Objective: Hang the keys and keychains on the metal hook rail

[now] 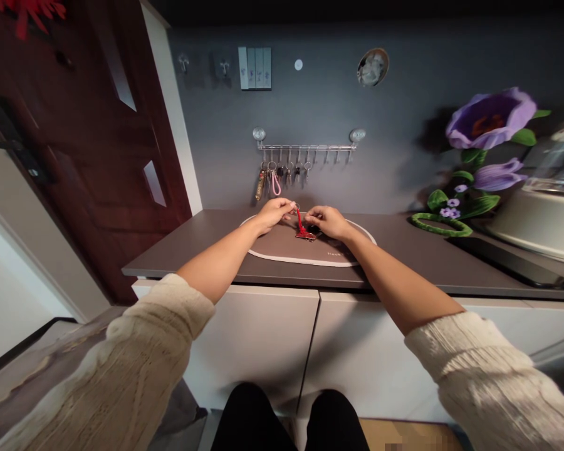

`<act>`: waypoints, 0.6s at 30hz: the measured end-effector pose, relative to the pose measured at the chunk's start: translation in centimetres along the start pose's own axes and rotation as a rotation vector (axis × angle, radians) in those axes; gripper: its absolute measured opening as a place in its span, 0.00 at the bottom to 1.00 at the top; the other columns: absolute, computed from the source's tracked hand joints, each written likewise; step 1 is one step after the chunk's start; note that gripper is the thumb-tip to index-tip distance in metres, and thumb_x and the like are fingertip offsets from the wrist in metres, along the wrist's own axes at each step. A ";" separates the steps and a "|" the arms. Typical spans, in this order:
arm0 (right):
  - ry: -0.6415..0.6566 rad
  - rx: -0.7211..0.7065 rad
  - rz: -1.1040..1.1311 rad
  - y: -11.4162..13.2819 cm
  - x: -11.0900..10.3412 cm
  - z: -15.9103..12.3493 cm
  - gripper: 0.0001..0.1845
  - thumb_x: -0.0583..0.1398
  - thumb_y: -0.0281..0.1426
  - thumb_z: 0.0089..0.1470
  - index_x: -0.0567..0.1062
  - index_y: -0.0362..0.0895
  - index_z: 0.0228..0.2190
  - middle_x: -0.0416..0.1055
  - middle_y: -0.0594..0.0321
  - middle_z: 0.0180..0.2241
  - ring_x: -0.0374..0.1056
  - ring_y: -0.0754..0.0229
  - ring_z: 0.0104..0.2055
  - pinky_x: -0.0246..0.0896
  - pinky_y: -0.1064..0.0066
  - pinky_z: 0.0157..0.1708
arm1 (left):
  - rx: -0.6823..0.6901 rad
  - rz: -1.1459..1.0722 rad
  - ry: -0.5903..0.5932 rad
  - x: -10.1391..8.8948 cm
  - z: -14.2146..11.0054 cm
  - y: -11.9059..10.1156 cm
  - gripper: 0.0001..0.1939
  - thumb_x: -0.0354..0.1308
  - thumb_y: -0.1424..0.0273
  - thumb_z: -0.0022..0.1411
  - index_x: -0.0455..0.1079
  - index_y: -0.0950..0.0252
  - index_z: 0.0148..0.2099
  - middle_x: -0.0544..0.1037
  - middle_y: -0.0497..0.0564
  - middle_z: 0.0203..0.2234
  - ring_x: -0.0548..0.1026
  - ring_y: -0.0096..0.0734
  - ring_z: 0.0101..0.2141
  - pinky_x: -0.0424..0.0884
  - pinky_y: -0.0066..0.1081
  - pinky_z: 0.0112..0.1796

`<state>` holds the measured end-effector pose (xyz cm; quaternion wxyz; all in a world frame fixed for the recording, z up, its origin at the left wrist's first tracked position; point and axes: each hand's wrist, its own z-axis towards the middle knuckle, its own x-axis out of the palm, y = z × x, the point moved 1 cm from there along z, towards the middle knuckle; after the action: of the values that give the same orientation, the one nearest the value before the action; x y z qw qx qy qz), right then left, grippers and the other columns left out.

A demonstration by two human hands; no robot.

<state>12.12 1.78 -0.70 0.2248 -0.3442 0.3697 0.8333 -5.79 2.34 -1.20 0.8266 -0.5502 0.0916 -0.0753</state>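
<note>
My left hand (276, 213) pinches a metal key ring (297, 206) between thumb and fingertips, just above the counter. From the ring hangs a red strap (300, 220), its lower end by a red and gold-coloured ornament (305, 234) low over the mat. Close on its right, my right hand (329, 222) has its fingers curled together beside a small dark object (314, 229). What that object is, and how the fingertips grip it, is partly hidden. Both hands are over an oval brown mat (291, 252) with a white rim.
On the wall behind, a clear hook rail (310, 148) carries several keys and a pink loop (276, 183). Purple artificial flowers (493, 119) and a pale, rounded appliance (540, 216) stand to the right on the counter (169, 252). A dark red door (84, 144) is at left.
</note>
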 end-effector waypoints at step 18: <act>0.121 -0.019 0.156 0.5 0.6 -0.2 0.21 0.56 0.44 0.47 0.76 0.40 0.32 0.73 0.61 0.26 0.63 0.66 0.25 0.56 0.75 0.27 | -0.005 -0.252 -0.012 0.3 -0.4 -0.6 0.05 0.56 0.71 0.54 0.67 0.70 0.31 0.72 0.49 0.29 0.70 0.22 0.33 0.63 0.33 0.43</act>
<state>11.47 1.39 -1.04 0.1329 -0.3662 0.4002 0.8295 -5.57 1.69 -0.78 0.8097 -0.5599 0.0170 -0.1751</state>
